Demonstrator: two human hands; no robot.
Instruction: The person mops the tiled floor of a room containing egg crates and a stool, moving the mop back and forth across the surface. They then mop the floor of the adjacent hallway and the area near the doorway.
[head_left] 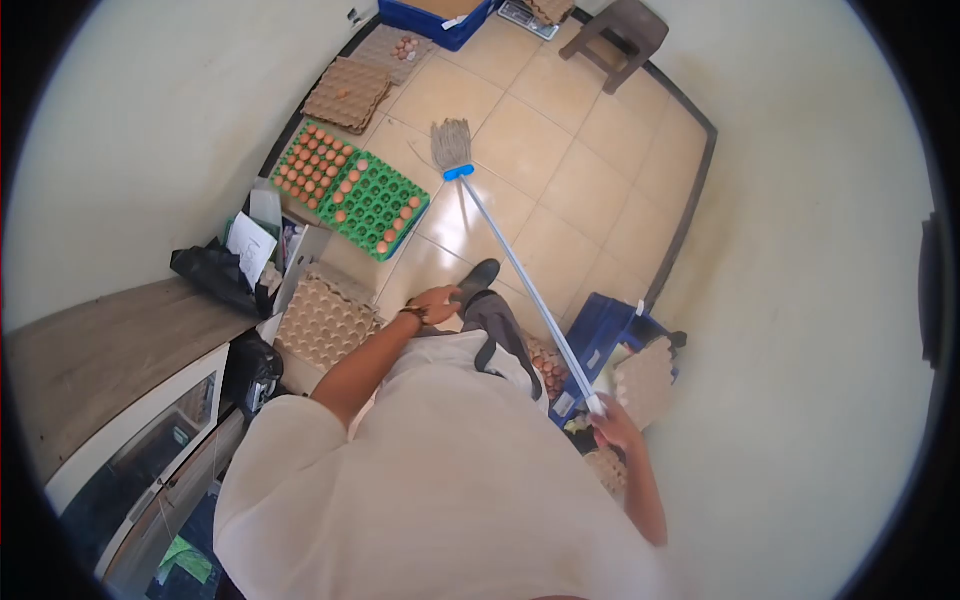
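right hand (614, 424) grips a smooth, slender mop handle (526, 284).

Blue crate (424, 27) pt. cut off @ top, text on paper (250, 247) illeg.

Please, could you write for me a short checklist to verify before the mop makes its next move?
1. Right hand grips the mop handle: ok.
2. Left hand also on the handle: not ok, it is well away.
3. Mop head apart from the green egg trays: ok, though they are close.
4. Visible shoe not under the handle: ok.
5. Floor dry: cannot tell, the shine may be only light.
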